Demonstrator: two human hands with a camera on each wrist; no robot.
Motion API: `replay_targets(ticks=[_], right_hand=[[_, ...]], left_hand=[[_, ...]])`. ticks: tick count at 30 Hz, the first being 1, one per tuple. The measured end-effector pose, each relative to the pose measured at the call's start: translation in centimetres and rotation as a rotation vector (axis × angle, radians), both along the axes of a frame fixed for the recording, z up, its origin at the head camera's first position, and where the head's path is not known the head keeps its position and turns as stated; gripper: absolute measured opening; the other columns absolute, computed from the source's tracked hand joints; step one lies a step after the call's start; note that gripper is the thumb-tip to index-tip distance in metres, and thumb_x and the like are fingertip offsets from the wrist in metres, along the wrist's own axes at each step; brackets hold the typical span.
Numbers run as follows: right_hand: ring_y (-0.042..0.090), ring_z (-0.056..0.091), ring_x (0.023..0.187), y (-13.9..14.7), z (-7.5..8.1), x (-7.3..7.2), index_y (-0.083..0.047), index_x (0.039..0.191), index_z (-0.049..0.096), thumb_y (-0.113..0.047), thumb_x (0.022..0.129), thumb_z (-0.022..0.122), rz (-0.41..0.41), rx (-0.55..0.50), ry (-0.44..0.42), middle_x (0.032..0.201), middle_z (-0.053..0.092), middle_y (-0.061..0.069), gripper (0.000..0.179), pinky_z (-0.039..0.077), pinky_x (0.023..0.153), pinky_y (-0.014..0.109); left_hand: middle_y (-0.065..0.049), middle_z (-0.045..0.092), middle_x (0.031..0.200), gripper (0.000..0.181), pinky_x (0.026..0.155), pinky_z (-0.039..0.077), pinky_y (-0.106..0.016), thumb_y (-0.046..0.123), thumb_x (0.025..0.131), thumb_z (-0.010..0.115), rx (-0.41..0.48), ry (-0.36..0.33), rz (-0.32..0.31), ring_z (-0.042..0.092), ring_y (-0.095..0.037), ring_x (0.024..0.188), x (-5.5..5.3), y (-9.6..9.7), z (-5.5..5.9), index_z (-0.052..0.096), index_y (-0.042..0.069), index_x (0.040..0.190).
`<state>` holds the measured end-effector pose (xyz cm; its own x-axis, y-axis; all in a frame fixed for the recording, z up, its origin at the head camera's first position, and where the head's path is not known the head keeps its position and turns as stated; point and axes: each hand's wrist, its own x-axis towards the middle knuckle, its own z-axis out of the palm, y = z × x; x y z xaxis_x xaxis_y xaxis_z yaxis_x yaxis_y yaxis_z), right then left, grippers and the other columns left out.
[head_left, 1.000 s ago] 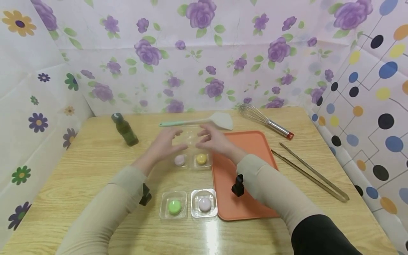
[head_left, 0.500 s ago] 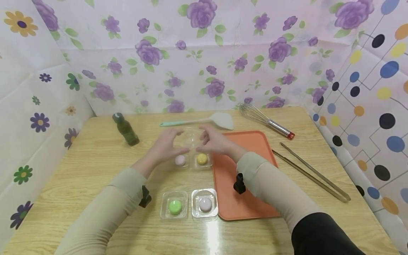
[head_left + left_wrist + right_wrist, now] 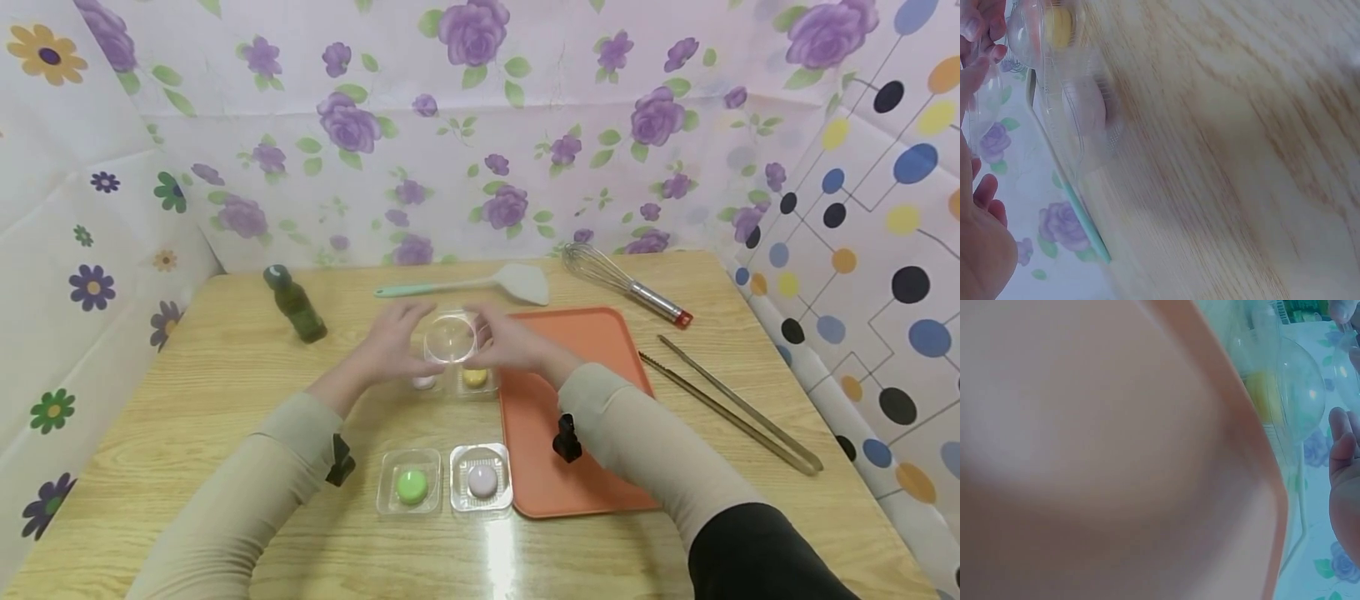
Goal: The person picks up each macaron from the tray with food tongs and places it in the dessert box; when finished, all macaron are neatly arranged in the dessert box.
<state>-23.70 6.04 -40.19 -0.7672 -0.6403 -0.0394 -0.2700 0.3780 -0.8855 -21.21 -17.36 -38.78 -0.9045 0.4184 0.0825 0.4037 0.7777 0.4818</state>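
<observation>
A clear plastic dome lid (image 3: pixel 451 340) is held up between both hands. My left hand (image 3: pixel 390 343) grips its left edge with curled fingers, and my right hand (image 3: pixel 512 337) grips the right edge. Just below it, a pink macaron (image 3: pixel 1085 106) sits in a clear tray, partly hidden in the head view by the left thumb and lid. Beside that stands a yellow macaron (image 3: pixel 1263 395) in its own tray, under a clear dome (image 3: pixel 1305 387). Nearer the body are a green macaron (image 3: pixel 412 487) and a lilac macaron (image 3: pixel 482 481), each in a clear square container.
An orange tray (image 3: pixel 577 492) lies right of the containers, beneath the right forearm. Metal tongs (image 3: pixel 735 408) and a whisk (image 3: pixel 630 287) rest farther right. Behind the hands is a spatula (image 3: pixel 517 284) with a mint handle. A dark green bottle (image 3: pixel 296 308) lies at the left.
The dome lid has come down toward the body and turned, so its round outline now shows and overlaps the pink and yellow macarons. Both hands shifted slightly with it.
</observation>
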Motion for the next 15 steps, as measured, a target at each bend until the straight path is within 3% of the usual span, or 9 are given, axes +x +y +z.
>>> replay_targets(ticks=[6, 10, 13, 15], right_hand=[[0.021, 0.055, 0.103, 0.09, 0.11, 0.37, -0.02, 0.147, 0.022, -0.031, 0.086, 0.068, -0.022, -0.015, -0.073, 0.121, 0.052, 0.01, 0.077, 0.048, 0.086, 0.038], [0.027, 0.052, 0.105, -0.17, 0.47, 0.47, -0.014, 0.144, 0.029, -0.037, 0.094, 0.048, -0.019, -0.16, -0.282, 0.121, 0.05, 0.012, 0.059, 0.041, 0.093, 0.045], [0.029, 0.05, 0.103, -0.45, 0.67, 0.35, -0.007, 0.143, 0.032, -0.041, 0.093, 0.04, -0.02, -0.273, -0.473, 0.12, 0.049, 0.015, 0.06, 0.036, 0.094, 0.046], [0.028, 0.05, 0.1, -0.51, 0.77, 0.28, -0.006, 0.143, 0.032, -0.044, 0.094, 0.034, -0.023, -0.31, -0.539, 0.117, 0.05, 0.015, 0.062, 0.037, 0.09, 0.043]], left_hand=[[-0.019, 0.032, 0.141, 0.096, 0.103, 0.026, -0.058, 0.037, 0.063, 0.084, -0.013, 0.058, -0.018, 0.028, -0.037, 0.128, 0.22, -0.04, -0.09, 0.036, 0.009, 0.142], [-0.021, 0.037, 0.136, 0.093, 0.103, 0.027, -0.056, 0.036, 0.062, 0.084, -0.011, 0.22, -0.066, 0.033, -0.038, 0.124, 0.45, -0.07, 0.06, 0.041, 0.005, 0.137], [-0.021, 0.041, 0.132, 0.092, 0.103, 0.028, -0.054, 0.034, 0.06, 0.085, -0.023, 0.353, -0.096, 0.037, -0.037, 0.121, 0.6, -0.07, 0.21, 0.043, 0.003, 0.135], [-0.021, 0.043, 0.131, 0.091, 0.102, 0.029, -0.053, 0.034, 0.059, 0.086, -0.04, 0.4, -0.103, 0.038, -0.037, 0.119, 0.64, -0.02, 0.27, 0.044, 0.003, 0.134]])
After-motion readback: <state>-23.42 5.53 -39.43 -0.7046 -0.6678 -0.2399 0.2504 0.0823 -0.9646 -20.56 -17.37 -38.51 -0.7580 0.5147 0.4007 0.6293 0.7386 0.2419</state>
